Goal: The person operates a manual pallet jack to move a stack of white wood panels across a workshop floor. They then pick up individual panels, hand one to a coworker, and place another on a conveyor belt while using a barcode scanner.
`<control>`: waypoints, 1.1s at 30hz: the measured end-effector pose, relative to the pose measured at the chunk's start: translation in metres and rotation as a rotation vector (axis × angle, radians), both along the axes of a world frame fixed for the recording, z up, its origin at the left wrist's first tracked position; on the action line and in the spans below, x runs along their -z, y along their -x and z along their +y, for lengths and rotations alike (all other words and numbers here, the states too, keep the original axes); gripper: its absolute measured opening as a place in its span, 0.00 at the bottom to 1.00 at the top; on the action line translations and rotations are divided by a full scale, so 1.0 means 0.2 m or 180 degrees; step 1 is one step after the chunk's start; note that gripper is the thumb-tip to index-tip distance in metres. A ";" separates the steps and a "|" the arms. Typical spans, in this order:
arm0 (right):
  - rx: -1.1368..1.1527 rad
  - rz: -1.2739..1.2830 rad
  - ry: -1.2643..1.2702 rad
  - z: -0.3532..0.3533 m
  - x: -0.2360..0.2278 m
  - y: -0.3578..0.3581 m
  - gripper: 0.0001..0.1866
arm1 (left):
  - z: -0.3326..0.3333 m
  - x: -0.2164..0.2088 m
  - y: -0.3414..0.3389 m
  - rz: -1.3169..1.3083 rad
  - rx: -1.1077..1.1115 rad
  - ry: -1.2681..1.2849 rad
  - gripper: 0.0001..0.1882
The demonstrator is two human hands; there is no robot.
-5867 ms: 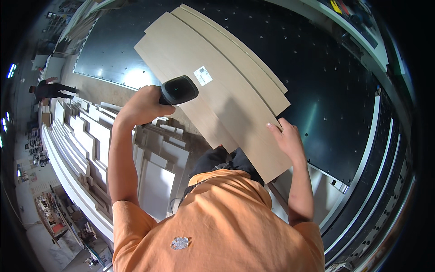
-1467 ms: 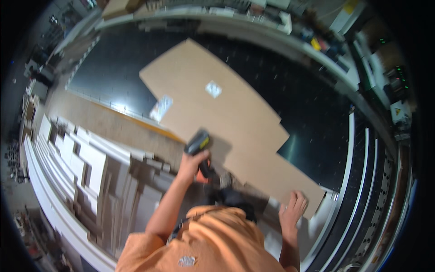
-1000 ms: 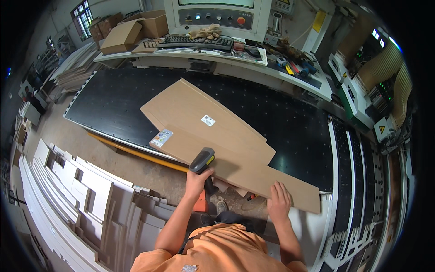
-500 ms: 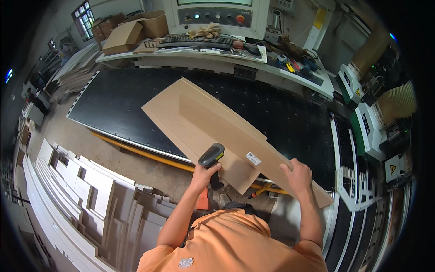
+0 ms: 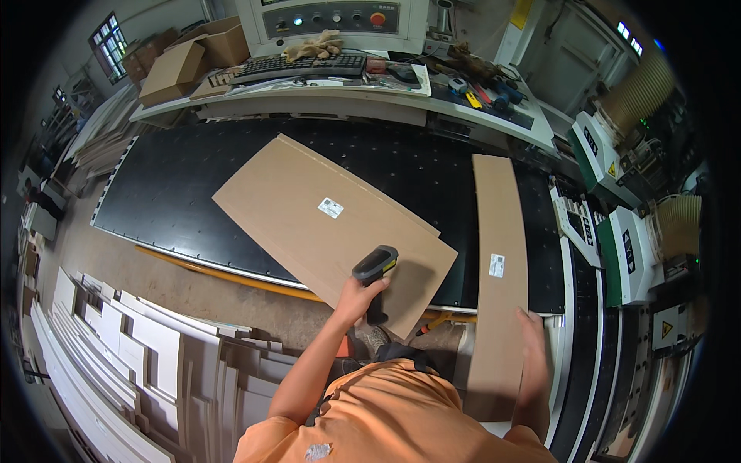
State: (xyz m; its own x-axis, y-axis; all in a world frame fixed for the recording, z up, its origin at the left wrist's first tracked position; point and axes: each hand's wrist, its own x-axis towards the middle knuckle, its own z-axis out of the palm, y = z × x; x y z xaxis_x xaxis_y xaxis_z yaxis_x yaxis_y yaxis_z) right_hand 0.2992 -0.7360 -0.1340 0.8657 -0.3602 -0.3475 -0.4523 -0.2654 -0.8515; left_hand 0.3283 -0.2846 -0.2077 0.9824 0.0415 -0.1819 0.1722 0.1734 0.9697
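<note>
My left hand (image 5: 356,301) is closed round the grip of a black and yellow handheld barcode scanner (image 5: 376,264), held above a wide brown board (image 5: 282,208). That board lies slantwise on the black machine table (image 5: 181,166), its near corner past the front edge. A white label (image 5: 331,207) sits on its face. At the right, my right hand (image 5: 532,336) grips the right edge of a long narrow board (image 5: 500,212); its fingers are partly hidden. This strip runs lengthwise away from me, over the table's front edge, and carries its own white label (image 5: 496,266).
Many pale panels (image 5: 154,336) stand stacked at the lower left. Across the back, a white ledge holds a keyboard (image 5: 301,68), gloves (image 5: 314,46) and tools (image 5: 482,94) below a control panel (image 5: 332,19). Machine heads with hoses (image 5: 637,247) flank the right side.
The narrow board has come off the wide board, swung upright in view and moved right with my right hand. The wide board's label is now uncovered. My left hand still holds the scanner.
</note>
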 end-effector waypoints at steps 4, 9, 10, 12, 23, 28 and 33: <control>0.0250 -0.0521 0.0476 0.08 -0.04 -0.09 0.15 | -0.07 -0.03 -0.07 0.0665 -0.0098 -0.0275 0.18; 0.0745 -0.0922 -0.0046 0.26 0.15 -0.49 0.16 | 0.12 0.01 -0.06 0.0346 -0.0617 -0.0239 0.13; 0.0760 -0.0914 -0.0177 0.32 0.22 -0.59 0.16 | 0.20 0.03 -0.05 0.0442 -0.0764 -0.0449 0.13; 0.1107 -0.1327 -0.0430 0.45 0.36 -0.75 0.16 | 0.37 0.09 -0.02 0.0511 -0.0746 -0.0624 0.13; 0.2080 -0.1702 -0.0792 1.16 0.61 -1.10 0.21 | 1.16 0.18 0.27 0.0458 -0.1230 -0.0740 0.15; 0.2449 -0.1659 -0.0823 1.34 0.56 -1.28 0.23 | 1.28 0.21 0.37 0.0536 -0.1450 -0.0634 0.15; 0.0619 -0.0327 -0.0600 1.30 0.48 -1.31 0.23 | 1.36 0.23 0.48 0.0729 -0.1811 -0.0644 0.16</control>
State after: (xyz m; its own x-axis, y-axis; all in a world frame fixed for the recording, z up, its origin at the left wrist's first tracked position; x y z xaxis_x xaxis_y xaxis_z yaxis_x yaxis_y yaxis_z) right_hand 0.5609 -0.4762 -0.2296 0.8209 -0.4602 -0.3381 -0.3879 -0.0150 -0.9216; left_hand 0.2321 -0.0123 -0.2541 0.7341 0.5999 -0.3182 0.3136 0.1161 0.9424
